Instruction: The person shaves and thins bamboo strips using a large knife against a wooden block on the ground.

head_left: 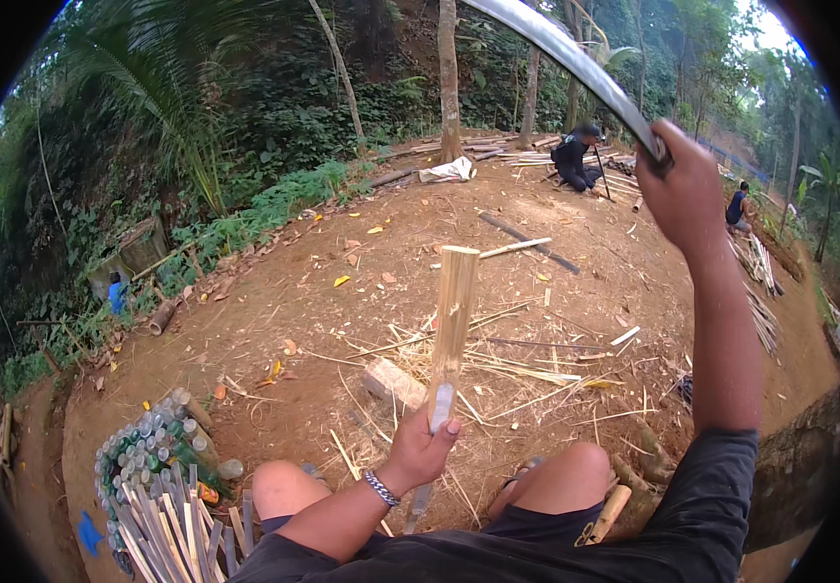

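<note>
My right hand (pixel 682 185) is raised high at the upper right, closed round the handle end of a long machete (pixel 576 60). Its grey curved blade reaches up and left out of the view. Low in the middle, my left hand (pixel 420 452) grips an upright bamboo piece (pixel 454 311), its cut top end pale and flat. The piece looks narrower and greyish near my fingers, and a grey strip shows below the hand. Behind it on the ground lies a squared wooden block (pixel 394 384). The machete is well apart from the bamboo.
Bamboo shavings and thin strips (pixel 537 374) litter the dirt ahead. At lower left stand a bundle of slats (pixel 172 534) and many bottles (pixel 153 442). Two people (pixel 580 160) sit among bamboo farther off. A log (pixel 799 466) lies at right, near my arm.
</note>
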Demonstrator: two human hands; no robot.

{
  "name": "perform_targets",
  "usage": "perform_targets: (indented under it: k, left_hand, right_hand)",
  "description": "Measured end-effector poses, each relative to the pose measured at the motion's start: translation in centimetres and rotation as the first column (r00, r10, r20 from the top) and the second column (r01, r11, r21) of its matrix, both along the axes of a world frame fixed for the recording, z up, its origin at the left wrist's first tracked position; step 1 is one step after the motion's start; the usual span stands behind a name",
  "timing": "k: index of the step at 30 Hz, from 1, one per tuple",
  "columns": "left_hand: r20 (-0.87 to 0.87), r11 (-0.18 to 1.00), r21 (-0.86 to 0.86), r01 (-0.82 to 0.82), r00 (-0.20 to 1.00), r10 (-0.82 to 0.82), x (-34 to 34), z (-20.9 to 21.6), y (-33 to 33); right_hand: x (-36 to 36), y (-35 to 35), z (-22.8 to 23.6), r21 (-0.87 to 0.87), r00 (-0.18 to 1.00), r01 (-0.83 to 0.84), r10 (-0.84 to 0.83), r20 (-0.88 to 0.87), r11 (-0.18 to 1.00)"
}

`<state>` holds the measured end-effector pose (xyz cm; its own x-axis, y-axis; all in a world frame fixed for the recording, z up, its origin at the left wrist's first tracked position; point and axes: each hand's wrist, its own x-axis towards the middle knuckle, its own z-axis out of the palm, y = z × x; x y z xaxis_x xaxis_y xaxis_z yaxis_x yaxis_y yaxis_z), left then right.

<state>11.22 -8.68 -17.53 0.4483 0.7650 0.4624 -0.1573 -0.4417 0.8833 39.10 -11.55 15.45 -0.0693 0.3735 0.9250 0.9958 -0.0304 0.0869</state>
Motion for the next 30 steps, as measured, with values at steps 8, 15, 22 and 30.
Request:
perform_targets:
  k: [8, 15, 22, 30]
  left_hand:
    - [0.01, 0.987, 0.03, -0.161, 0.987, 0.16, 0.9, 1.1, 0.9]
    - [-0.13, 0.968, 0.02, -0.248, 0.96, 0.249, 0.2, 2.3, -0.6]
    - [-0.076, 0.946, 0.097, -0.309, 0.945, 0.317, 0.6, 2.0, -0.5]
    - [-0.038, 0.959, 0.1, -0.264, 0.962, 0.269, 0.5, 2.9, 0.5]
  right_hand:
    - [-7.1, -1.0, -11.9, -0.306, 0.861, -0.244, 0.351, 0.369, 0.92]
    - [-7.4, 0.5, -11.6, -0.245, 0.875, -0.267, 0.341, 0.344, 0.932]
    - [-6.2, 1.3, -8.4, -0.191, 0.833, -0.217, 0.284, 0.475, 0.957]
    - [-3.5, 2.5, -4.5, -0.117, 0.857, -0.116, 0.158, 0.49, 0.986]
